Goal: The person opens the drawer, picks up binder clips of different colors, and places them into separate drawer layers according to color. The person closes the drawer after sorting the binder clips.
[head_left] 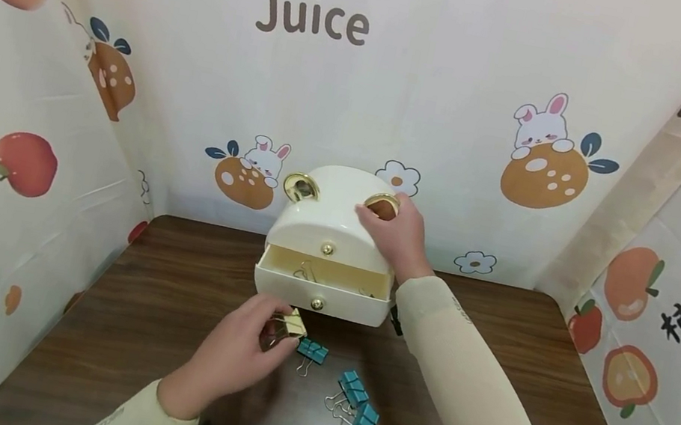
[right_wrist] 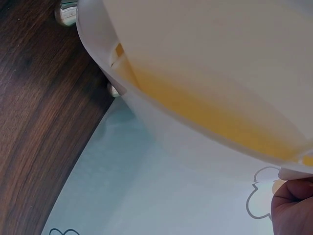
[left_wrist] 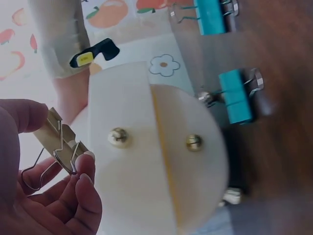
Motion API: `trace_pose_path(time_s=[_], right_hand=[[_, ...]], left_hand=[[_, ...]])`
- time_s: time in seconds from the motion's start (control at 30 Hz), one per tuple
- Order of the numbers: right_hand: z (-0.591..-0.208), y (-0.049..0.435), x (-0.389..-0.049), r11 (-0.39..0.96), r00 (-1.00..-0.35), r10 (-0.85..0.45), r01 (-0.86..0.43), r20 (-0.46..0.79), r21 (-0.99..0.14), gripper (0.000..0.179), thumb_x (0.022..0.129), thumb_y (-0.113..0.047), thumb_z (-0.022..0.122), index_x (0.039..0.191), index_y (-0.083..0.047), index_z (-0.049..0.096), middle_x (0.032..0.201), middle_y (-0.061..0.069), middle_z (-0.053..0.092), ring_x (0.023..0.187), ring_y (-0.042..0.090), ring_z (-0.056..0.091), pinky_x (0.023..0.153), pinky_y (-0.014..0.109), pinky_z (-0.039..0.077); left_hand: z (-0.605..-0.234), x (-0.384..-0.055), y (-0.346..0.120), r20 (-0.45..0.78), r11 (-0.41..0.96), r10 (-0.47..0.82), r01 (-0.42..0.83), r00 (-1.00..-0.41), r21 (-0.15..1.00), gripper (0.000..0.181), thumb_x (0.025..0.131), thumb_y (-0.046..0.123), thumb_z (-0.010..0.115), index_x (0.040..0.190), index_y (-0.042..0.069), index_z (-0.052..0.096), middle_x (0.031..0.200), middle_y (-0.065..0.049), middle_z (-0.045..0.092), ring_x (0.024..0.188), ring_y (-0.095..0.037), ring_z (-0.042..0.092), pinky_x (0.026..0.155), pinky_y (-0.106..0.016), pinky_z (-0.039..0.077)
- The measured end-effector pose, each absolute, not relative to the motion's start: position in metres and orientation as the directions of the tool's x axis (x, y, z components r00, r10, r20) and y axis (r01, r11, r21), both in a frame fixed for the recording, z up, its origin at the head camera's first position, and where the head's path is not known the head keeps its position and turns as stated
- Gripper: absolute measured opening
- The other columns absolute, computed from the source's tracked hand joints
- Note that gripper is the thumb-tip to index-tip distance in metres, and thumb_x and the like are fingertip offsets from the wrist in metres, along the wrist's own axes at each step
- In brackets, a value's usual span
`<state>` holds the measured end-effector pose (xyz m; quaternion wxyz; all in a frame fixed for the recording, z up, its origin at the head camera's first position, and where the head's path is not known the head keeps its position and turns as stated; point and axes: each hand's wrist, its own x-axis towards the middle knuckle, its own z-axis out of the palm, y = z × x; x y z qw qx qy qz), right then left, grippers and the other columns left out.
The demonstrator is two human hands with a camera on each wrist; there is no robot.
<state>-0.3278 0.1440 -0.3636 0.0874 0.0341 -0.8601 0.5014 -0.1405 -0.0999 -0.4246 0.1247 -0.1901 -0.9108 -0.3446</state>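
Note:
Low over the table's middle, my left hand [head_left: 245,344] pinches a gold binder clip [head_left: 295,323] between thumb and fingers; its wire handles show in the left wrist view, where the clip [left_wrist: 57,139] sits in front of the cabinet. My right hand [head_left: 401,235] grips the right gold-rimmed ear [head_left: 383,203] of a small cream drawer cabinet [head_left: 342,201]. The cabinet's lower drawer [head_left: 286,288] is pulled out, with wire-handled clips [head_left: 306,271] partly visible inside. At the right wrist view's lower edge, only part of the right hand [right_wrist: 293,208] shows.
Three teal binder clips lie on the dark wooden table [head_left: 474,388] before the cabinet: one [head_left: 312,350] beside the left hand, two others [head_left: 353,388] close together farther right. A fruit-printed curtain [head_left: 368,96] hangs behind and at both sides.

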Motion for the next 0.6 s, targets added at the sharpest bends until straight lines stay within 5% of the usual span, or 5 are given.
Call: trace_pose_path(time_s=[0.6], right_hand=[[-0.365, 0.145, -0.329, 0.509, -0.976, 0.025, -0.173, 0.215, -0.843, 0.058, 0.084, -0.059, 0.077, 0.110, -0.013, 0.054, 0.095, 0.008, 0.060, 0.081, 0.025, 0.061, 0.066, 0.039, 0.052]], left_hand=[[-0.374, -0.186, -0.069, 0.458, 0.672, 0.347, 0.557, -0.819, 0.487, 0.038, 0.091, 0.030, 0.078, 0.119, 0.011, 0.060, 0.094, 0.002, 0.058, 0.077, -0.011, 0.052, 0.065, -0.027, 0.050]])
